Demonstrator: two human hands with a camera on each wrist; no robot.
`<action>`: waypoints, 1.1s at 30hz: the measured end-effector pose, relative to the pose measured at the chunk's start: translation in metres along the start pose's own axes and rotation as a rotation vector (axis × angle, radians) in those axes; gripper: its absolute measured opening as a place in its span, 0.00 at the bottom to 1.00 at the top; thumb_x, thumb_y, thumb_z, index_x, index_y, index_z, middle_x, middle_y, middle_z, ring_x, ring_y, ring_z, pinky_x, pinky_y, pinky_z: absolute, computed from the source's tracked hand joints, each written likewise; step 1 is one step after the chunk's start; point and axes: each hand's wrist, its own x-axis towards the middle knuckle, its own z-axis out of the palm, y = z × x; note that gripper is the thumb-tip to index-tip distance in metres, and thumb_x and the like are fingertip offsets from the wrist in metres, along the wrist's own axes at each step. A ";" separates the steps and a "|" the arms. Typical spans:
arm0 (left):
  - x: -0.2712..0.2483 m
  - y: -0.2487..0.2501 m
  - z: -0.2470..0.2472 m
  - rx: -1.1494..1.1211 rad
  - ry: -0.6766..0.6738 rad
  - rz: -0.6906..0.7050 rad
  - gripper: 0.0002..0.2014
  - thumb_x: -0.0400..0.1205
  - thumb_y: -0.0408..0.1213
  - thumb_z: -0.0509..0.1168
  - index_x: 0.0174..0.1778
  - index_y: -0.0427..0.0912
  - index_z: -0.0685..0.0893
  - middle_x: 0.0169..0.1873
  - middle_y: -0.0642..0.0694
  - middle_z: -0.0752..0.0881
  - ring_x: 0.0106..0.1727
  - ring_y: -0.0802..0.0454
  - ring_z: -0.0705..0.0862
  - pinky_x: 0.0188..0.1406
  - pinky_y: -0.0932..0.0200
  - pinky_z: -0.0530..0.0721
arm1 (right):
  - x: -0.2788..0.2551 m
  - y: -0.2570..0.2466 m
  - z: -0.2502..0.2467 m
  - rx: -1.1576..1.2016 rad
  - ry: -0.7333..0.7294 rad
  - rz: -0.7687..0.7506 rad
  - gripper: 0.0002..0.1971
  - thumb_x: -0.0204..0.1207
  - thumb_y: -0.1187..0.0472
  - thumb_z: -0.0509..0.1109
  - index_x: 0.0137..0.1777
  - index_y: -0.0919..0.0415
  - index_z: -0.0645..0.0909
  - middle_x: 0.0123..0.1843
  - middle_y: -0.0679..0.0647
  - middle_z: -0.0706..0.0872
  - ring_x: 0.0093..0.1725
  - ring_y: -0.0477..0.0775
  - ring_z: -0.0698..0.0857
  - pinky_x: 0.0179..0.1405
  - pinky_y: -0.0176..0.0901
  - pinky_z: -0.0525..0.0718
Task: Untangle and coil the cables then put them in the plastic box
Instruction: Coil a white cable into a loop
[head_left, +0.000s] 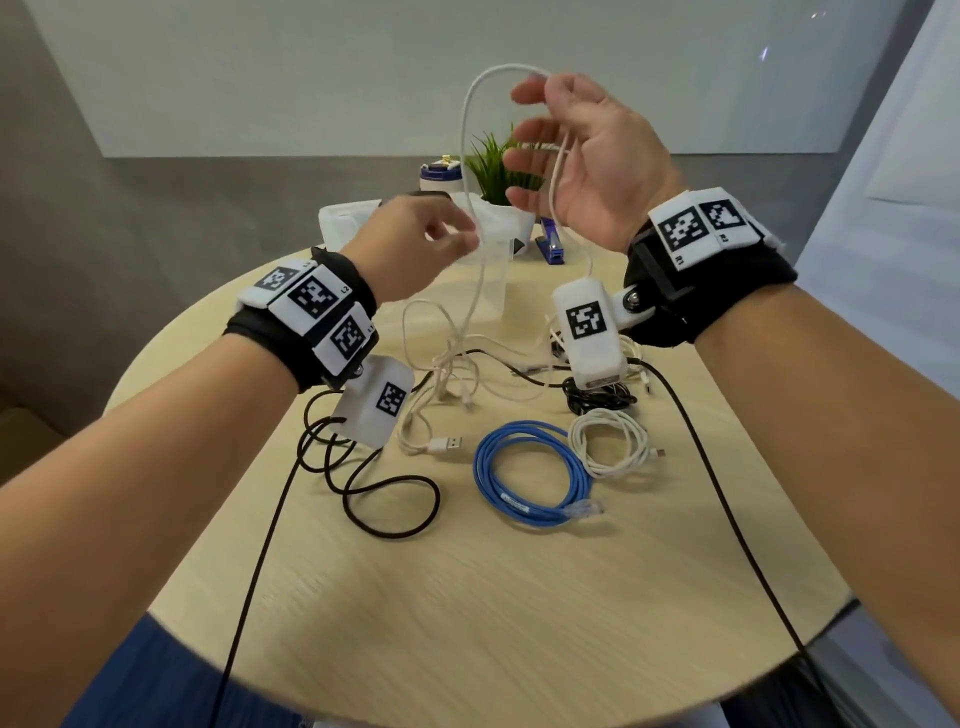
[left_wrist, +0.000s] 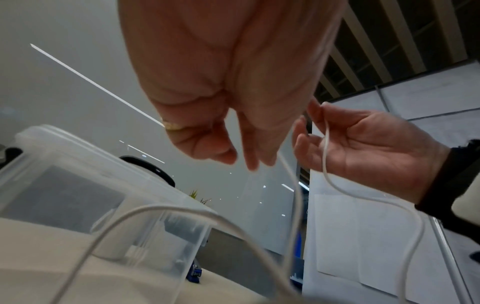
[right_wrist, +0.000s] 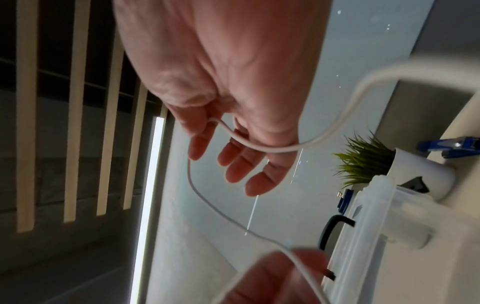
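At upper centre of the frame, our right hand (head_left: 582, 156), fingers loosely spread, has a thin white cable (head_left: 470, 156) draped over it; our left hand (head_left: 426, 239) pinches the strand lower down. It trails to the tangle (head_left: 457, 364) on the counter (head_left: 467, 597). It looks light, limp and slippery, so we should grip near a plug.

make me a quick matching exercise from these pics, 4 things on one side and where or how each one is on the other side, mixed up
Things:
1. blue cable
2. white cable
3. plastic box
4. stapler

Places or states:
A. at the far edge of the table, behind the left hand
B. draped over the raised right hand
C. coiled on the table
D. beside the plant pot

Pairs: 1-C, 2-B, 3-A, 4-D
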 end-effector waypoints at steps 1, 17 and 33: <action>-0.001 -0.002 0.003 -0.020 -0.053 0.006 0.08 0.82 0.46 0.65 0.52 0.49 0.85 0.37 0.56 0.79 0.36 0.59 0.77 0.32 0.69 0.72 | 0.000 -0.001 0.000 0.044 0.011 -0.013 0.16 0.87 0.56 0.54 0.50 0.58 0.82 0.40 0.54 0.80 0.42 0.56 0.82 0.44 0.54 0.82; -0.012 0.002 0.023 -0.262 -0.313 -0.014 0.06 0.79 0.41 0.70 0.44 0.43 0.89 0.28 0.49 0.85 0.26 0.61 0.80 0.35 0.65 0.81 | 0.004 0.007 -0.013 -0.230 0.192 0.066 0.12 0.84 0.57 0.58 0.48 0.55 0.84 0.41 0.50 0.78 0.45 0.52 0.78 0.46 0.50 0.79; 0.003 0.011 0.003 -0.880 0.097 0.050 0.07 0.84 0.32 0.62 0.42 0.37 0.84 0.28 0.49 0.86 0.31 0.56 0.85 0.37 0.64 0.85 | -0.013 0.060 0.002 -0.596 -0.156 0.143 0.06 0.79 0.61 0.70 0.50 0.48 0.83 0.43 0.47 0.85 0.42 0.48 0.82 0.36 0.40 0.80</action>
